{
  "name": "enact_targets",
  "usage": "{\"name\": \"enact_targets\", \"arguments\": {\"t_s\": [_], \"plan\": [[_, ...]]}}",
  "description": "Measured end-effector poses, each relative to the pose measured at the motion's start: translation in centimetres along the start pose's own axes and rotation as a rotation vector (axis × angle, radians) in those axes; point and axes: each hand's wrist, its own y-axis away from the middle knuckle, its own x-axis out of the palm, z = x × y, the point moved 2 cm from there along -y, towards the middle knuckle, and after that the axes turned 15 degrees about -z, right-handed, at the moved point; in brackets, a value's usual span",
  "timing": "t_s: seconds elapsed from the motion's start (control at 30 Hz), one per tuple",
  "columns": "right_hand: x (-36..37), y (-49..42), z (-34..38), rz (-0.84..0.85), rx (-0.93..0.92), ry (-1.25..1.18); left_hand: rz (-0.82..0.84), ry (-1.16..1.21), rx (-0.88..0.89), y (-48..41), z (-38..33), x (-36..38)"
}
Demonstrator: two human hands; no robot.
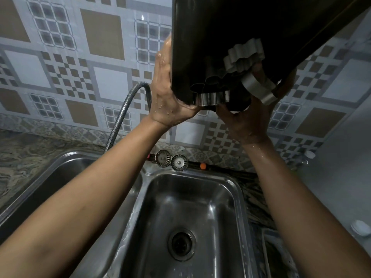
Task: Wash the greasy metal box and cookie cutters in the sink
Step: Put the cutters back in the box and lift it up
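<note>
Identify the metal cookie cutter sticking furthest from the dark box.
The smooth curved steel cutter by the right hand; it juts beyond the dark metal box; the scalloped cutters don't.

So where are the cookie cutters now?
Head view, upper right: the cookie cutters bunch at the lower end of the tilted metal box, held between left hand and right hand above the sink.

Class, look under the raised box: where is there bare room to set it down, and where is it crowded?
The right basin is bare around its drain, bordered by the divider and the counter. What shows of the left basin looks bare too. Crowded: the back ledge, with two strainers, the hose to their left.
</note>
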Motion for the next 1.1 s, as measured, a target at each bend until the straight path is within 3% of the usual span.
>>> {"name": "enact_targets", "arguments": {"t_s": [0.13,0.23,0.47,0.6,0.7,0.97,1.1], "plan": [[-0.8,1.3,-0.3,0.054,-0.089,0.162,0.093,0.013,-0.057,2.0,-0.6,-0.6],[-1.5,4.1,-1.0,0.032,-0.202,0.148,0.157,0.102,-0.143,5.2,-0.7,-1.0],[-1.4,1.8,-2.8,0.104,-0.012,0.252,0.132,0.076,-0.091,4.1,-0.8,0.8],[-0.9,-0.7,-3.7,0.117,0.175,0.079,0.085,0.055,-0.054,1.4,-0.7,2.1],[-1.1,-1.4,-3.4,0.072,0.090,0.062,0.055,0.120,-0.127,0.5,-0.2,2.7],[-1.9,-2.1,-0.4,0.002,-0.042,-0.092,0.142,0.016,-0.195,1.0,1.4,3.5],[-1.7,-1.9,-0.5,-0.029,-0.084,-0.004,0.423,0.046,-0.337,1.8,1.9,3.7]]}}
